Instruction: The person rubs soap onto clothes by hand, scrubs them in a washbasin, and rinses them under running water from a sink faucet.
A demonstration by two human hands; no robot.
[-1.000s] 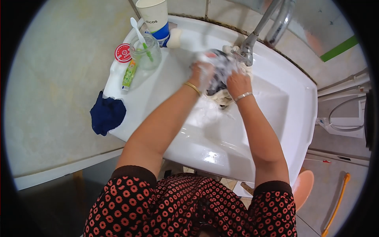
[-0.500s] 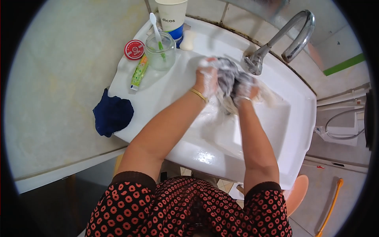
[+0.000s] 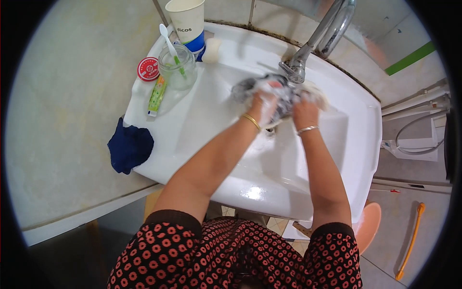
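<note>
Over the far part of the white sink (image 3: 207, 149), a soapy dark-and-pale cloth (image 3: 245, 87) is bunched up, blurred by motion. My left hand (image 3: 265, 107), covered in lather and with a gold bangle at its wrist, is closed on the cloth's left part. My right hand (image 3: 306, 111) grips its right side, below a silver bangle; the fingertips are smeared. A paler part of the cloth spreads behind the right hand. Just beyond stands the chrome faucet (image 3: 299, 62). The drain (image 3: 270, 131) shows just below the cloth.
On the left ledge are a glass jar (image 3: 178, 77) holding a toothbrush (image 3: 168, 41), a paper cup (image 3: 187, 24), a soap bar (image 3: 211, 50), a round red tin (image 3: 148, 69) and a green tube (image 3: 156, 96). A navy cloth (image 3: 130, 147) hangs over the left edge. An orange basin (image 3: 369, 229) sits lower right.
The view has shifted, so the sink items appear further left. Both hands have moved on the cloth, and part of it now spreads left of my left hand. The drain has come into sight.
</note>
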